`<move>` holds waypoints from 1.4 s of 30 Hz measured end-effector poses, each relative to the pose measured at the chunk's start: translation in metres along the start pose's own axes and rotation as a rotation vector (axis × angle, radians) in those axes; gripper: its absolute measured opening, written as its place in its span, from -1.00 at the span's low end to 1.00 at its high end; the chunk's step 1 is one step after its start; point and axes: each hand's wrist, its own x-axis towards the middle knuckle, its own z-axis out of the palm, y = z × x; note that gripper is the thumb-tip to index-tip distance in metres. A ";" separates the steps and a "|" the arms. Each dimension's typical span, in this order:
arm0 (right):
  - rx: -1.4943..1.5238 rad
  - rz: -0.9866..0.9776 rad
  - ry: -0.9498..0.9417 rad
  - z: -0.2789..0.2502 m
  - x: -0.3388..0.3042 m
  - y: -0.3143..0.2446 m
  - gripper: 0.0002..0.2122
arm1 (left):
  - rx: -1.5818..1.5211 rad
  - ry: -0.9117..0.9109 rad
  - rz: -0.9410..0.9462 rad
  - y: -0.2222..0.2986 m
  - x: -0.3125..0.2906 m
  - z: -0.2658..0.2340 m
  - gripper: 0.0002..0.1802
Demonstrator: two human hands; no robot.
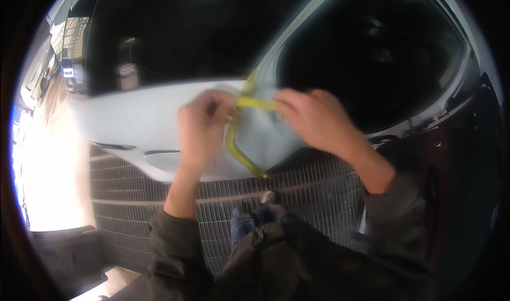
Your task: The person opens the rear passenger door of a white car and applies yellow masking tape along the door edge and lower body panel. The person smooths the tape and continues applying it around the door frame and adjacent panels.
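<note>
A short strip of yellow tape [257,103] stretches between my two hands, in front of a white car body [143,112]. My left hand [202,126] pinches its left end, with the fingers curled and slightly blurred. At the other end, my right hand [317,119] grips the strip between thumb and fingers. Behind and below the hands, more yellow tape [232,142] is stuck to the bodywork. It runs down from the window pillar, bends, and ends at the panel's lower edge. Whether the held strip touches the car, I cannot tell.
Dark car windows [175,35] fill the upper view. A slatted metal grating [122,187] forms the floor around my shoes [268,197]. To the right stands a dark panel [462,152] by the car. A dark box-like object [64,253] sits at lower left, near a brightly lit floor.
</note>
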 end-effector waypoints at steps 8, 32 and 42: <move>-0.065 -0.019 0.139 -0.009 0.052 0.026 -0.77 | 0.139 0.123 -0.083 0.014 0.042 0.020 -0.79; -0.095 -0.056 0.114 -0.007 0.069 0.028 -0.76 | 0.153 0.115 -0.028 0.011 0.044 0.013 -0.87; -0.123 -0.061 0.108 -0.008 0.069 0.028 -0.77 | 0.178 0.111 0.002 0.007 0.045 0.013 -0.81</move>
